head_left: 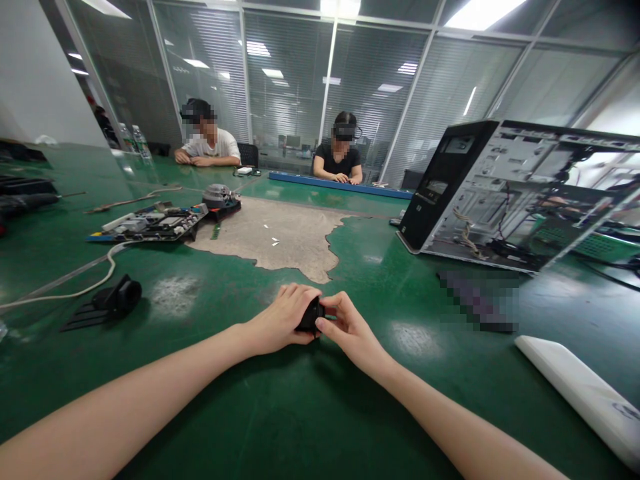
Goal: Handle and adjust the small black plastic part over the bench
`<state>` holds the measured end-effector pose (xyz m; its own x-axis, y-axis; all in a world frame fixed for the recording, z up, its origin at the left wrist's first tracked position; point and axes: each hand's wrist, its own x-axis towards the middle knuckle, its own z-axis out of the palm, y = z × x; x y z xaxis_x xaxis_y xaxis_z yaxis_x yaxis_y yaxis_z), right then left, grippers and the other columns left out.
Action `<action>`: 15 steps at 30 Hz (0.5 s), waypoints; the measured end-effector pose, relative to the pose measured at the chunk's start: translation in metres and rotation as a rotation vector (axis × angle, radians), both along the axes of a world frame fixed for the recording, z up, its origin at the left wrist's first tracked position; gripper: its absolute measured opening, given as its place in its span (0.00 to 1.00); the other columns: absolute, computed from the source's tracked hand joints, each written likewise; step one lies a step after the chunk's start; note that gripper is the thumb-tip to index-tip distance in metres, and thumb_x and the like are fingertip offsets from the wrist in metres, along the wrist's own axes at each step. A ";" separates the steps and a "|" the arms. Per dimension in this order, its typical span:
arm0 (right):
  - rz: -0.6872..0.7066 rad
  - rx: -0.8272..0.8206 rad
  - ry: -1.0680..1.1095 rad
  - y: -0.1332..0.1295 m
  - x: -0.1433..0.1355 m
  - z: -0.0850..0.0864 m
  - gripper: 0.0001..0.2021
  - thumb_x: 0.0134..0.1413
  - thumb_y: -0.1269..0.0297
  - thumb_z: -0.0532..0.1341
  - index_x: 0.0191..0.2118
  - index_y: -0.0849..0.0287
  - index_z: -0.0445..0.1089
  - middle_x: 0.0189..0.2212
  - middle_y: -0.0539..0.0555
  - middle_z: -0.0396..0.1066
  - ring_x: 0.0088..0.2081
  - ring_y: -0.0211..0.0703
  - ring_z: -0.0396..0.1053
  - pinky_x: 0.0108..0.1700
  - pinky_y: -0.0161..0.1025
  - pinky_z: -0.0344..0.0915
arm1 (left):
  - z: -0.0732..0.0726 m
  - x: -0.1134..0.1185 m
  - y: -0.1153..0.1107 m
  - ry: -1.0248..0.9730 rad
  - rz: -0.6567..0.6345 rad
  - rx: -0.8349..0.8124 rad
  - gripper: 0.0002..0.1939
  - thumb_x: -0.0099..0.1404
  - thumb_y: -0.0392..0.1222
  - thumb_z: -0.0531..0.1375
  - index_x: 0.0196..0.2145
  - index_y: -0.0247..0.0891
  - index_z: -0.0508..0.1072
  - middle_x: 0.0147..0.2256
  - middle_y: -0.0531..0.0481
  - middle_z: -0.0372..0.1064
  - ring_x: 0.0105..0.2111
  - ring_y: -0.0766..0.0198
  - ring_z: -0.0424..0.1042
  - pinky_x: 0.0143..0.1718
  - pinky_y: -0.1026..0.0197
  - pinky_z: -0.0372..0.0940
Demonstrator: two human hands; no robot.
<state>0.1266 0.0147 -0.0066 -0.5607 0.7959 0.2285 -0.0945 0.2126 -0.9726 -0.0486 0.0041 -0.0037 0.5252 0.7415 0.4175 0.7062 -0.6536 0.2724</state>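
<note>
Both hands meet low over the green table (pixel 280 413), around a small black boxy part (pixel 310 317). My left hand (pixel 283 319) wraps over its left side and top, hiding much of it. The thumb and fingers of my right hand (pixel 350 327) pinch its right edge. What exactly the part is I cannot make out. Beyond the hands lies a ragged brown sheet (pixel 300 230) with a few white scraps on it. A black plastic piece with a round opening (pixel 113 300) rests to the left.
A circuit board (pixel 163 223) and a round cooler (pixel 221 197) stand at the left edge of the sheet. An opened computer case (pixel 445 193) is at right, near a white slab (pixel 575 387). A pale cable (pixel 95 283) crosses the left. Two people sit across the table, behind a blue bar (pixel 340 185).
</note>
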 end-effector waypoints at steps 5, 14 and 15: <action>-0.045 -0.031 0.005 0.001 -0.002 0.001 0.09 0.49 0.61 0.59 0.35 0.54 0.59 0.35 0.49 0.62 0.39 0.37 0.64 0.36 0.36 0.67 | -0.001 0.000 0.000 -0.012 0.009 0.001 0.28 0.52 0.40 0.61 0.49 0.40 0.53 0.45 0.45 0.60 0.42 0.54 0.59 0.44 0.52 0.54; -0.005 -0.012 -0.028 0.001 0.000 0.000 0.13 0.47 0.65 0.61 0.38 0.55 0.58 0.37 0.50 0.62 0.40 0.38 0.64 0.39 0.37 0.67 | 0.000 0.000 0.000 0.008 -0.001 0.002 0.29 0.52 0.38 0.61 0.49 0.39 0.52 0.45 0.45 0.59 0.42 0.55 0.58 0.44 0.52 0.54; -0.005 -0.003 -0.021 0.000 0.000 0.001 0.12 0.47 0.65 0.61 0.38 0.55 0.58 0.37 0.50 0.62 0.40 0.37 0.64 0.40 0.36 0.67 | 0.000 0.000 0.000 0.010 0.000 0.005 0.29 0.52 0.38 0.61 0.49 0.38 0.52 0.45 0.44 0.59 0.42 0.55 0.58 0.44 0.52 0.54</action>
